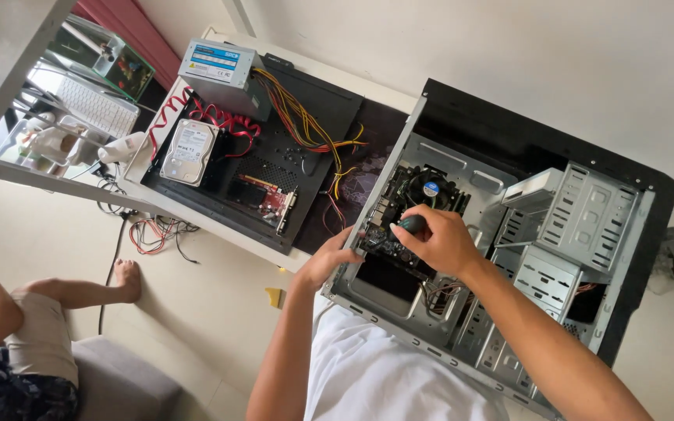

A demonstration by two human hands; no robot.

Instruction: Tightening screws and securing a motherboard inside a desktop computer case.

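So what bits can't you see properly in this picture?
Head view only:
- Screwdriver: the right hand covers all but the dark handle end; its tip is hidden.
- Left hand: its fingers go behind the case edge.
- Motherboard: both hands block the lower part.
- Second person: cut off by the left edge.
- Graphics card: parts too small to tell.
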